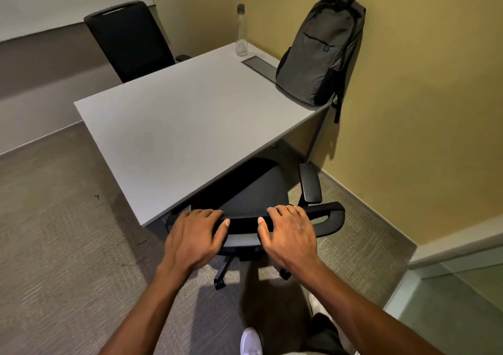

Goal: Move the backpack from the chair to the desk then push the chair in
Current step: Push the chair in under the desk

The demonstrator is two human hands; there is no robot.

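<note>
The grey backpack (pixel 324 52) stands upright on the far right corner of the white desk (pixel 174 137), leaning against the yellow wall, one strap hanging over the desk's edge. A black office chair (pixel 261 191) sits with its seat partly under the desk's near edge. My left hand (pixel 194 235) and my right hand (pixel 288 230) both rest on the top of the chair's backrest, fingers curled over it and thumbs pointing toward each other.
A clear bottle (pixel 241 32) with a dark cap stands at the desk's far edge beside a grey cable hatch (pixel 260 67). A second black chair (pixel 130 41) is at the desk's far side. A glass panel (pixel 457 300) is at the right. My white shoes (pixel 250 342) stand on the carpet.
</note>
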